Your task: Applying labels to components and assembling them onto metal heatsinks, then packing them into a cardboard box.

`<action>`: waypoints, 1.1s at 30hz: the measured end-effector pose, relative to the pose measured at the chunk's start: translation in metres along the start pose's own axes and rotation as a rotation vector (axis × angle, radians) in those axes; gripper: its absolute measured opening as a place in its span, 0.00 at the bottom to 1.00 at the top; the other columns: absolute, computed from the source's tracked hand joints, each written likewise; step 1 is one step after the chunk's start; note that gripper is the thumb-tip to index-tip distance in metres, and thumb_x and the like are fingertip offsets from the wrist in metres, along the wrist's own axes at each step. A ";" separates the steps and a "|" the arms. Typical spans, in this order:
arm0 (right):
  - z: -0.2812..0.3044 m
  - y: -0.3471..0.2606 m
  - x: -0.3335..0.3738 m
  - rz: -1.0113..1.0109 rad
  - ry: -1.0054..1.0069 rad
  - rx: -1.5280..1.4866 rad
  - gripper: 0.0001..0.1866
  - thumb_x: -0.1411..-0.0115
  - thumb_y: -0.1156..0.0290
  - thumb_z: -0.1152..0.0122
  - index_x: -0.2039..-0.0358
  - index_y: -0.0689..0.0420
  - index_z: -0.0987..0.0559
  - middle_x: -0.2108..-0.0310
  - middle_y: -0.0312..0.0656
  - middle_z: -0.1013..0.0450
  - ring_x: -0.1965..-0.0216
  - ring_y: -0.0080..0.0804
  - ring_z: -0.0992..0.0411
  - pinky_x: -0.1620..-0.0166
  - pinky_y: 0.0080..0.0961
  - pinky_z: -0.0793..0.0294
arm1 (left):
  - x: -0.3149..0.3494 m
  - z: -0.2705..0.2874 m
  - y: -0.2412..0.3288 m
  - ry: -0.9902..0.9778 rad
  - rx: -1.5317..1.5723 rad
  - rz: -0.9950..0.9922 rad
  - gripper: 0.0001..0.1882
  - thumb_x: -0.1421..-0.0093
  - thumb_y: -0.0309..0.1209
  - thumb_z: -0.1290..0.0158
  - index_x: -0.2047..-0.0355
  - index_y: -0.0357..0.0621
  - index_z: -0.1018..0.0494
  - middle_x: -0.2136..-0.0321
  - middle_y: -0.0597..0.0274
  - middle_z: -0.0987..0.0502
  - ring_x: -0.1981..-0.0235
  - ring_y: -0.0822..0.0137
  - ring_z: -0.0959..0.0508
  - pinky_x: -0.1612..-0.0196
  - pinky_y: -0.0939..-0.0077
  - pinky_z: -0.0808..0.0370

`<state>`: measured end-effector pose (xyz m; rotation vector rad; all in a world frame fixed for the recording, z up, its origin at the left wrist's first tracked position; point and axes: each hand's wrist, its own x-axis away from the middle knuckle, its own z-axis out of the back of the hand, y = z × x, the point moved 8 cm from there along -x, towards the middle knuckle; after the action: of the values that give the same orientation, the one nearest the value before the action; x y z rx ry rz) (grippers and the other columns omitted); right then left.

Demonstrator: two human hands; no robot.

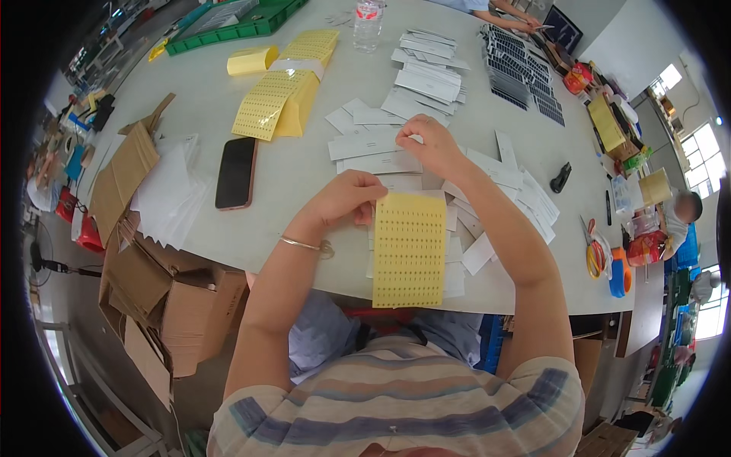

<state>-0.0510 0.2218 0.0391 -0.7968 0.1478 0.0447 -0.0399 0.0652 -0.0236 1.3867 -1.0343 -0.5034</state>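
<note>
My left hand (352, 196) pinches the upper left corner of a yellow sheet of small printed labels (410, 251), which hangs over the table's near edge. Ahead and to the right, my right hand (432, 145) is closed with thumb and forefinger together. Whatever those fingertips may hold is too small to make out. Beneath and around that hand lie loose white cards or slips (369, 145), some partly covered by the yellow sheet. A longer overlapping row of white slips (426, 80) stretches away toward the far side.
Left of the slips are a phone (236, 174) and a banded stack of yellow label sheets (283, 91). A water bottle (368, 27) and green tray (228, 27) stand far off. Scissors (594, 247) lie right, dark strips (525, 72) far right, near another person's hands (525, 23). Cardboard boxes (183, 305) sit lower left.
</note>
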 end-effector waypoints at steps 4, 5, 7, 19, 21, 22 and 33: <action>-0.020 -0.008 -0.022 0.088 -0.041 0.148 0.09 0.45 0.65 0.41 0.69 0.58 0.21 0.62 0.41 0.28 0.57 0.39 0.32 0.54 0.33 0.32 | 0.000 -0.005 0.000 -0.075 -0.011 0.023 0.11 0.40 0.34 0.48 0.75 0.40 0.27 0.81 0.65 0.25 0.85 0.75 0.26 0.82 0.83 0.32; -0.027 -0.013 -0.029 0.115 -0.046 0.185 0.09 0.45 0.65 0.41 0.69 0.57 0.21 0.62 0.41 0.28 0.57 0.39 0.32 0.54 0.33 0.31 | 0.001 -0.003 0.002 -0.084 -0.006 0.028 0.12 0.40 0.33 0.48 0.77 0.39 0.28 0.81 0.65 0.26 0.85 0.75 0.26 0.82 0.82 0.32; -0.039 -0.013 -0.038 0.128 -0.061 0.220 0.09 0.45 0.65 0.41 0.69 0.56 0.21 0.62 0.42 0.28 0.57 0.39 0.32 0.54 0.33 0.31 | -0.001 -0.004 0.001 -0.090 -0.005 0.024 0.12 0.40 0.33 0.48 0.77 0.38 0.28 0.81 0.64 0.26 0.85 0.75 0.26 0.82 0.82 0.32; -0.050 -0.008 -0.040 0.224 -0.208 0.234 0.25 0.49 0.66 0.34 0.50 0.49 0.29 0.60 0.43 0.27 0.57 0.40 0.30 0.53 0.34 0.31 | -0.002 -0.009 0.000 -0.129 -0.031 0.002 0.12 0.41 0.33 0.48 0.77 0.38 0.28 0.81 0.64 0.26 0.84 0.75 0.27 0.81 0.81 0.32; -0.049 -0.014 -0.035 0.299 -0.228 0.293 0.25 0.50 0.66 0.33 0.51 0.50 0.29 0.60 0.43 0.28 0.56 0.39 0.30 0.53 0.34 0.31 | -0.002 -0.008 -0.001 -0.134 -0.041 0.004 0.12 0.40 0.33 0.48 0.77 0.38 0.28 0.81 0.64 0.26 0.84 0.75 0.27 0.81 0.81 0.32; -0.050 -0.017 -0.034 0.278 -0.248 0.340 0.25 0.51 0.64 0.32 0.53 0.51 0.29 0.61 0.43 0.27 0.57 0.39 0.29 0.53 0.34 0.31 | -0.002 -0.005 -0.003 -0.124 -0.034 0.006 0.12 0.40 0.34 0.47 0.76 0.39 0.27 0.80 0.64 0.25 0.84 0.75 0.27 0.81 0.81 0.32; -0.012 -0.014 0.040 0.072 -0.362 -0.047 0.10 0.48 0.68 0.37 0.67 0.59 0.23 0.66 0.40 0.27 0.63 0.33 0.29 0.57 0.28 0.30 | 0.004 -0.010 0.005 -0.186 -0.003 -0.018 0.12 0.39 0.36 0.47 0.73 0.40 0.27 0.79 0.64 0.24 0.83 0.74 0.24 0.82 0.82 0.32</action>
<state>-0.0118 0.2028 0.0343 -0.8177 -0.1677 0.2590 -0.0310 0.0689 -0.0160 1.3670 -1.1708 -0.6567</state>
